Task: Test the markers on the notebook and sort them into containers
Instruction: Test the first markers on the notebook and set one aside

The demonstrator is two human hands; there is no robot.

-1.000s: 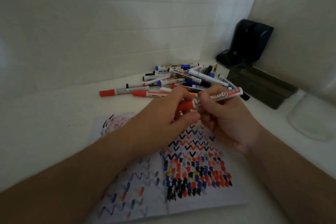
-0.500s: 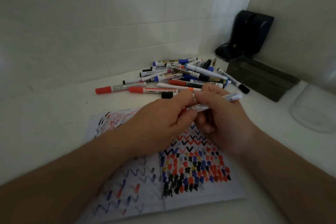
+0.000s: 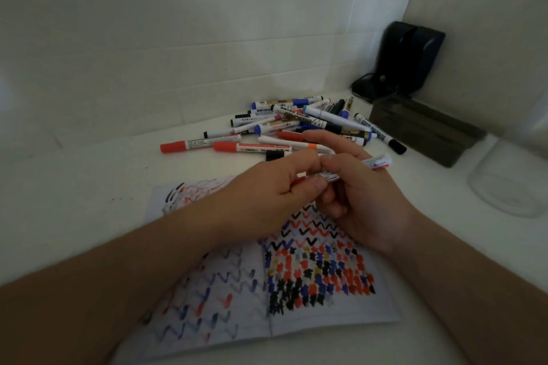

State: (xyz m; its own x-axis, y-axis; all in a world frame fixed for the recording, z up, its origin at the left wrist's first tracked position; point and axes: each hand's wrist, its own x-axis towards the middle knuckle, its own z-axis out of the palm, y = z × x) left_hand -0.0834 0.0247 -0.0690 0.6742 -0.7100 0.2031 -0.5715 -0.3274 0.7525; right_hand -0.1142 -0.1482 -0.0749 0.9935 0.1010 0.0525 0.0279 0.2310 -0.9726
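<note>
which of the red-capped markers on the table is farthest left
The red-capped marker lying alone at the pile's left end, cap pointing left. The other red-capped marker lies to its right, nearer the hands, and a third red one sits deeper in the pile.

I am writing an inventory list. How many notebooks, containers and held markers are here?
Notebook: 1
Containers: 2 (dark box, clear tub)
Held marker: 1, gripped by the left hand and the right hand
Total: 4
The pile of loose markers overlaps too much to count.
</note>
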